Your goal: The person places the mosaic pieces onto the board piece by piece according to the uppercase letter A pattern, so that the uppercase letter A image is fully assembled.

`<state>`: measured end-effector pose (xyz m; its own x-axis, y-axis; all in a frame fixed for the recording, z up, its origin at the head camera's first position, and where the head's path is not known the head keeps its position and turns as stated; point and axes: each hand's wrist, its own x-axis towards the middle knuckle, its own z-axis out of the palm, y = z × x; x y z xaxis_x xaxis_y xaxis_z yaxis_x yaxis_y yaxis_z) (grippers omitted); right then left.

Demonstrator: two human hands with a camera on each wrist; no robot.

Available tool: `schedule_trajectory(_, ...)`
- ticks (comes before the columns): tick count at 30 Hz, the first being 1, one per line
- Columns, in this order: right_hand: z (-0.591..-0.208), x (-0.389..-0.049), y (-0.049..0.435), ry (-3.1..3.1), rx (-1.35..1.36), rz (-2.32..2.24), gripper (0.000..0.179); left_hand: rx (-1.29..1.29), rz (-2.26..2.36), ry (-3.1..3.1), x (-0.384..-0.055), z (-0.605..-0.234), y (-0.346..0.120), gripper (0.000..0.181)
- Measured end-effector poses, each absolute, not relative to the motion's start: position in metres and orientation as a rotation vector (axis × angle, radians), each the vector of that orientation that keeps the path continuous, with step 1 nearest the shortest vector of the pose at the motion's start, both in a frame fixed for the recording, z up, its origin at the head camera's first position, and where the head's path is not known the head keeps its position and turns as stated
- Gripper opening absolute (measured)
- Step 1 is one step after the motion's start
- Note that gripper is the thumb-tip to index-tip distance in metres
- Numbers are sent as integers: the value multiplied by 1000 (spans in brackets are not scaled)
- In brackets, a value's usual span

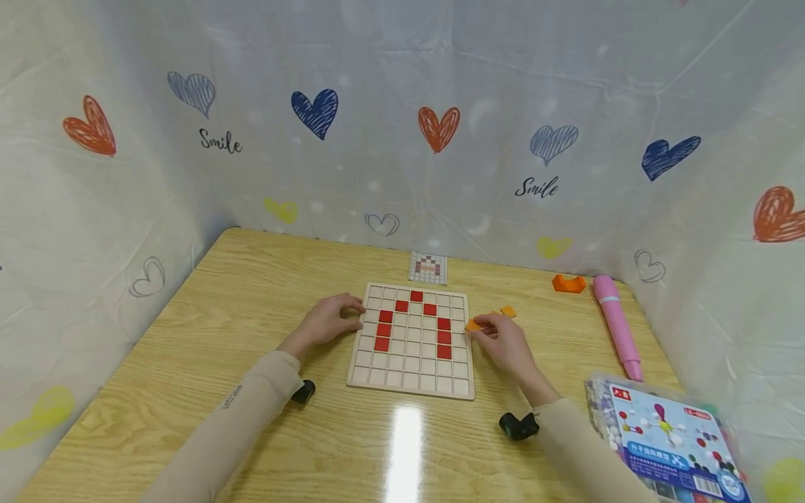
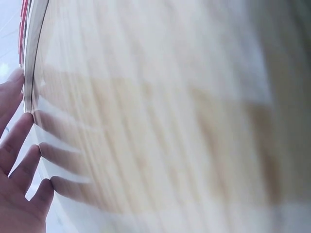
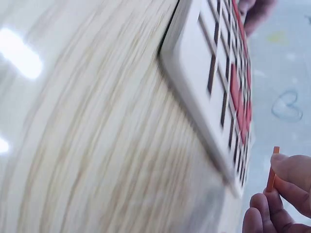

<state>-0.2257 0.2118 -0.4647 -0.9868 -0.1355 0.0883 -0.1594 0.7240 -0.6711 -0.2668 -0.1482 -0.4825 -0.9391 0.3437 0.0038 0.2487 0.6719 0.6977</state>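
Observation:
A pale wooden grid board (image 1: pixel 410 381) lies on the table, with several red square tiles (image 1: pixel 444 337) set in its cells in an arch shape. At the board's left edge, my left hand (image 1: pixel 325 319) rests with thumb and fingers spread, fingertips right at the rim; the left wrist view has its fingers (image 2: pixel 19 170) down on the tabletop. Between thumb and fingers my right hand (image 1: pixel 505 344) pinches a thin orange square tile (image 3: pixel 272 170), held just off the board's right edge. Another orange tile (image 1: pixel 508 311) lies behind that hand, partly beside others it hides.
A small printed pattern card (image 1: pixel 428 268) lies behind the board. To the right are an orange bracket-shaped piece (image 1: pixel 569 283), a pink pen-like stick (image 1: pixel 619 328) and a clear box with a molecule-model label (image 1: pixel 676 440). A patterned curtain (image 1: pixel 383 175) borders the table.

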Motion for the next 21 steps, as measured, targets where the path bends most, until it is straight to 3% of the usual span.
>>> schedule_trajectory(21, -451, -227, 143, -2938, 581, 1206, 24, 498, 1119, 2760, -266, -481, -148, 28)
